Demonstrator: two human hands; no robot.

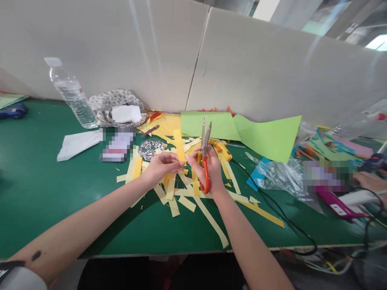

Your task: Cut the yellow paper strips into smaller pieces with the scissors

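Pinched in the fingers of my left hand is a yellow paper strip, pointing up. My right hand is closed around orange-handled scissors, whose blades point up and are slightly apart. The right thumb tip comes close to the strip's lower end; whether it touches cannot be made out. Under both hands, pale and deeper yellow paper strips lie scattered over the green table. Left of the strip sits a round clear case of small googly eyes.
A yellow glue gun with a black cord lies right of the scissors. Green paper sheets stand against the partition. At the left are a water bottle, a patterned pouch and a white tissue. Another person's hand is at far right.
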